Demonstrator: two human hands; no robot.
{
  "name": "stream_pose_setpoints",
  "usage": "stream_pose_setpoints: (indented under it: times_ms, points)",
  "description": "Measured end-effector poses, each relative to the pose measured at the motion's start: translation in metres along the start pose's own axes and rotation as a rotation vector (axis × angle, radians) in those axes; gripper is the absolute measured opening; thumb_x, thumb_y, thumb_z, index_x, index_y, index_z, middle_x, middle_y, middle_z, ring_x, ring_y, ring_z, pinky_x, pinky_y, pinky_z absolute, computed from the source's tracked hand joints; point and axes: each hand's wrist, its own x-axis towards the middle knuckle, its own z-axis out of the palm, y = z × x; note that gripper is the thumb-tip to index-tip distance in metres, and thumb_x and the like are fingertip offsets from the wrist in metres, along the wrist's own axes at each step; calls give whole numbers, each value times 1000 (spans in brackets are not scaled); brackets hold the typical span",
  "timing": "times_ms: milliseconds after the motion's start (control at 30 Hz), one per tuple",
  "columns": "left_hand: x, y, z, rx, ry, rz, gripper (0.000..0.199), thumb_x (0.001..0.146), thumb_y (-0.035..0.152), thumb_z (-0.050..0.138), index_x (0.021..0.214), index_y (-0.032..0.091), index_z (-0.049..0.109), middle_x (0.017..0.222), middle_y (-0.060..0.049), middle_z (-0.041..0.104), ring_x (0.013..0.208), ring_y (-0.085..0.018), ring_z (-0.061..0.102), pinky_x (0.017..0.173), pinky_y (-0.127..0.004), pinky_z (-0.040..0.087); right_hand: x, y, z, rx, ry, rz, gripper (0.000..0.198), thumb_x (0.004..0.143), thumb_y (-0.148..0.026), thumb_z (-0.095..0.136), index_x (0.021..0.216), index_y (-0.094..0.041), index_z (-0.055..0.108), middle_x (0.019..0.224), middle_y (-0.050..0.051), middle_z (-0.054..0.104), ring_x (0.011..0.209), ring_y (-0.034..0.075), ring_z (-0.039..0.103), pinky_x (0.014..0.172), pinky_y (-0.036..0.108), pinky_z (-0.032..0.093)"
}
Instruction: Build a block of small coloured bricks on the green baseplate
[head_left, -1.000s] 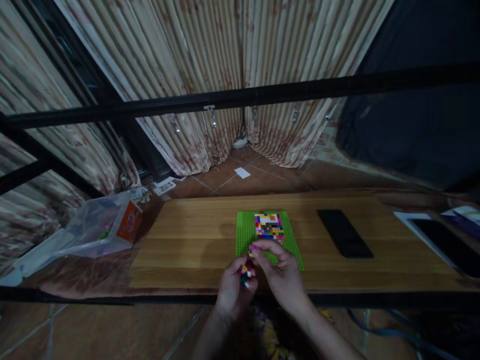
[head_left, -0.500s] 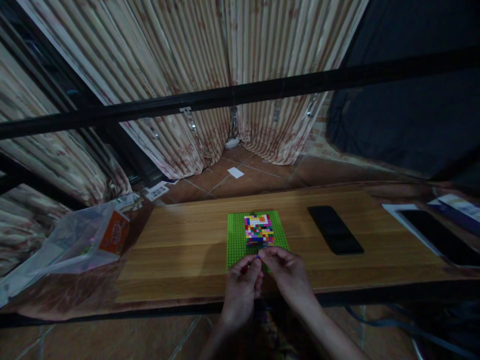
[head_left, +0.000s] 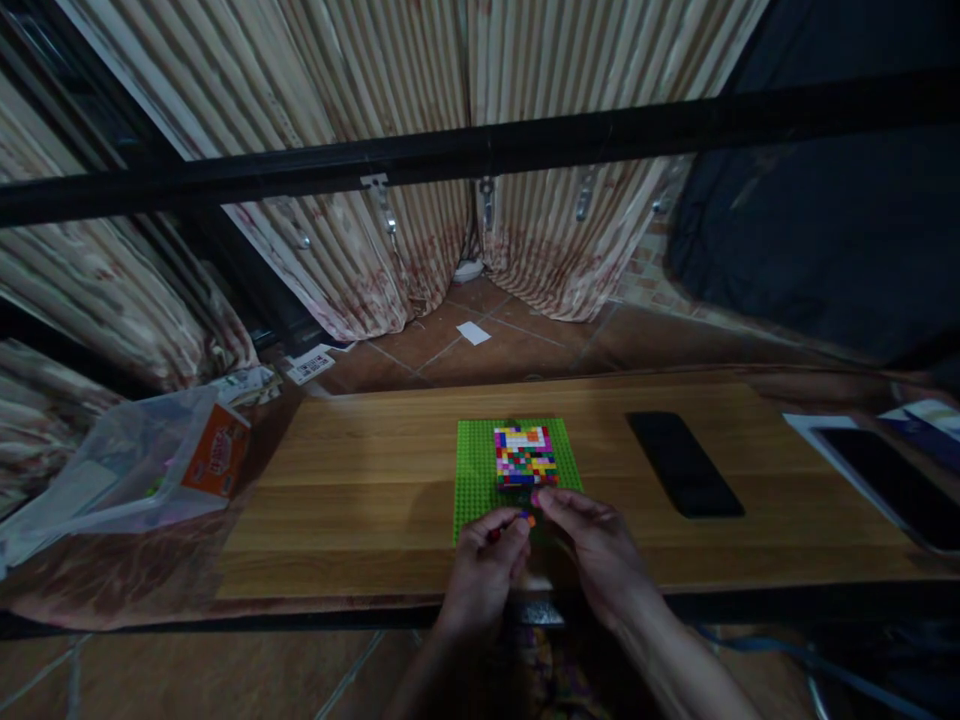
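Note:
A green studded baseplate [head_left: 474, 460] lies on the wooden board, bearing a patch of many-coloured building bricks [head_left: 525, 456]. Over the plate's near edge, my left hand [head_left: 487, 555] is closed on small building bricks [head_left: 529, 519]; orange and blue show at the fingertips, with red between the fingers. My right hand [head_left: 596, 535] pinches a small pink brick [head_left: 535, 496] just below the near side of the brick patch. Whether that brick touches the plate, I cannot tell. The hands are slightly apart, and the fingers cover the plate's near right part.
To the right on the wooden board [head_left: 345, 480] lies a black phone [head_left: 686, 465]. Another dark flat device [head_left: 892, 485] rests on white paper further right. A clear plastic box [head_left: 142, 450] with an orange label stands at the left. A dark bar [head_left: 420, 150] crosses beyond the table.
My right hand has parted from my left and moved slightly right, with the pink brick in its fingertips. An orange brick now shows at my left fingertips. The view has shifted a little.

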Motion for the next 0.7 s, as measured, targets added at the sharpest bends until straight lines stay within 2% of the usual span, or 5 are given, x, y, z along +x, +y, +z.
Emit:
stream_pose_setpoints:
  times_ms: [100,267,467,567,700]
  points:
    - [6,7,-11,-68,1,-7,30,65,39,75,72,14,60,55,6,43,44,-1,30,40,-14,19,18,-13,-1,-89,38,-157,25,63,-42,75,78,-21,74,78,3,71,75,17,61,70,29,45]
    - [21,21,-41,-132,23,17,28,67,35,74,73,14,56,62,5,47,45,-1,31,37,-13,16,67,-32,5,-423,-43,-442,23,69,-42,70,78,-21,74,84,5,72,81,21,63,74,32,47]
    - [35,23,-68,-199,-27,16,26,70,32,72,76,14,56,62,5,45,45,0,30,35,-12,13,117,-23,18,-684,-227,-528,23,72,-43,66,78,-22,74,84,4,72,81,21,65,75,33,48]
    - [36,23,-73,-215,-85,-17,24,71,31,72,80,13,57,64,4,46,45,0,30,35,-12,13,125,-18,21,-734,-271,-538,23,71,-44,66,78,-23,74,86,4,72,82,21,65,76,33,48]
    - [37,24,-75,-254,-128,-29,23,72,30,71,78,13,56,64,4,46,45,0,31,35,-12,12,125,-18,22,-768,-251,-462,24,71,-45,67,81,-24,74,87,4,73,82,21,66,74,33,48]
